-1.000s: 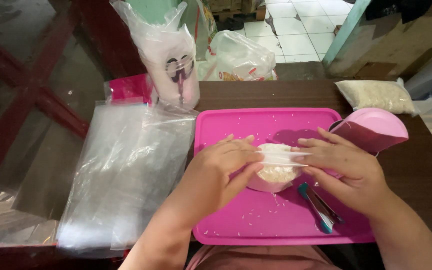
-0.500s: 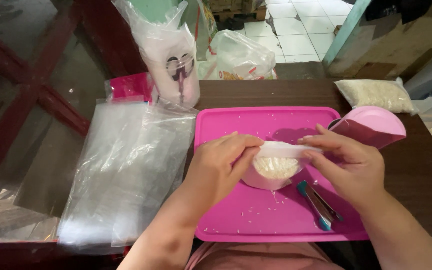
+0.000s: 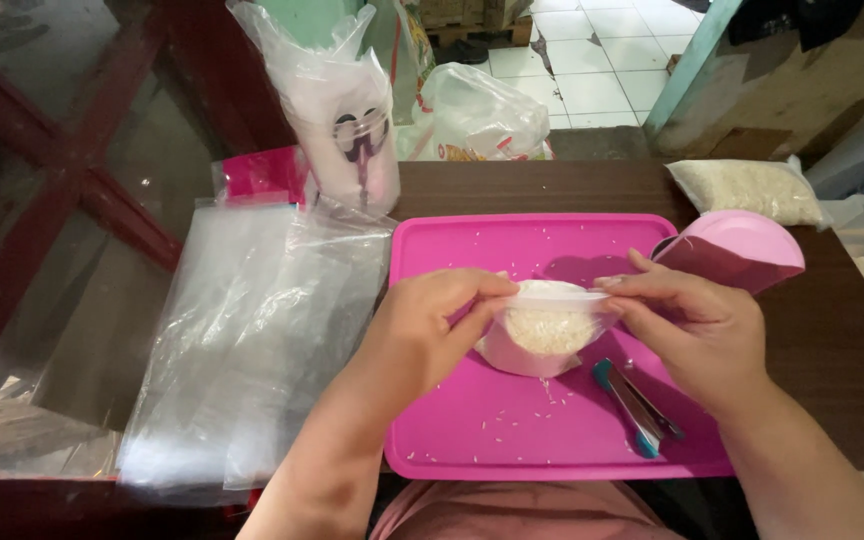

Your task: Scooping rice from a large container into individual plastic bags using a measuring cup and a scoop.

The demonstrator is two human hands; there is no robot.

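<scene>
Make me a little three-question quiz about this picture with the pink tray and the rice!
1. True or false: both hands hold the small clear bag of rice over the pink tray.
2. What lies on the tray near the right hand? A) a spoon B) a teal-handled tool C) a cup
3. On which side of the tray is the stack of empty clear bags?

Key: 1. True; the left hand pinches one side of the bag's top, the right hand the other. 2. B. 3. The person's left.
</scene>
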